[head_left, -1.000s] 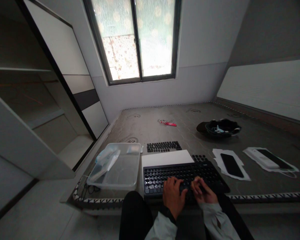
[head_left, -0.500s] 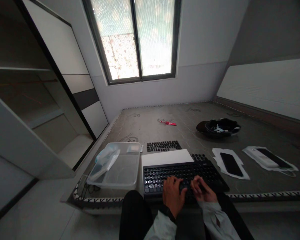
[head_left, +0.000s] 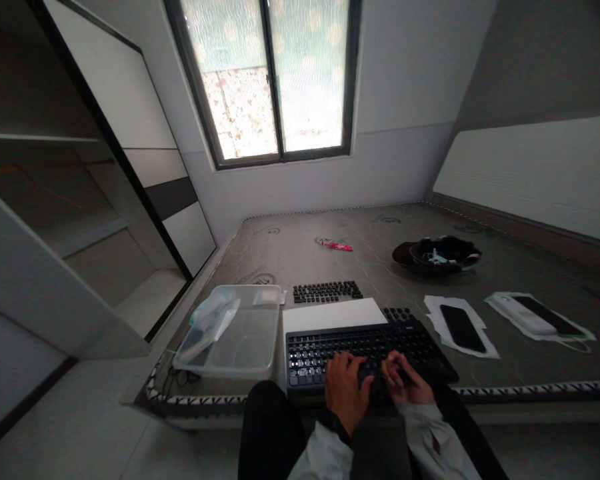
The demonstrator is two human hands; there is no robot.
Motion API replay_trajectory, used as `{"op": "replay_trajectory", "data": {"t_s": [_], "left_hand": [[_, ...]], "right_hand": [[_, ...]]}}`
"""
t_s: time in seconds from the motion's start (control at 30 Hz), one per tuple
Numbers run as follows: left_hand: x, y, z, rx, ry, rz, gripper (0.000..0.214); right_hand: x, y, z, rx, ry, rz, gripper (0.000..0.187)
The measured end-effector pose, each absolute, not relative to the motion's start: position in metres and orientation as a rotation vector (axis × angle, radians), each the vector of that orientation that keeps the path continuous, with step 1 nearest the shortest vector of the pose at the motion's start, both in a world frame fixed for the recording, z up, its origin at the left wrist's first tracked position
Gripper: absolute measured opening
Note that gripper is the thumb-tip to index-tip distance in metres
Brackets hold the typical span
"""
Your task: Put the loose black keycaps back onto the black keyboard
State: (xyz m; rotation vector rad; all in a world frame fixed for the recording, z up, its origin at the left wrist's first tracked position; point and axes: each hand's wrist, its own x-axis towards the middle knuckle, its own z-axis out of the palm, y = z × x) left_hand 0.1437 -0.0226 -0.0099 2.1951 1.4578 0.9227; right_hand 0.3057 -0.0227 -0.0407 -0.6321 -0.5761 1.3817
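Observation:
A black keyboard (head_left: pixel 325 350) lies at the near edge of a grey mattress (head_left: pixel 300 257), straight in front of me. My left hand (head_left: pixel 347 392) rests on its lower middle keys with the fingers bent and slightly apart. My right hand (head_left: pixel 406 381) sits just to the right, its fingers curled and pressed together on the keys; anything between them is hidden. A white flat sheet (head_left: pixel 333 313) lies behind the keyboard. Rows of loose black keycaps (head_left: pixel 326 292) lie beyond it, and a smaller group of keycaps (head_left: pixel 399 313) sits to its right.
A clear plastic tub (head_left: pixel 240 337) with a bag in it stands left of the keyboard. Right of it lie a dark phone (head_left: pixel 463 328) on white paper and a white device (head_left: pixel 527 315). A black bowl-like object (head_left: pixel 443 255) and a red wrapper (head_left: pixel 336 246) lie farther back.
Both hands stay on the same spot of the keyboard; only the fingers shift slightly. The view has tipped a little.

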Motion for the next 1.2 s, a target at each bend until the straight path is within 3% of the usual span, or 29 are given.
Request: {"op": "replay_trajectory", "data": {"t_s": [1.2], "left_hand": [[0.142, -0.020, -0.002, 2.290, 1.465, 0.846, 0.031]], "right_hand": [[0.286, -0.005, -0.003, -0.706, -0.590, 1.189, 0.034]]}}
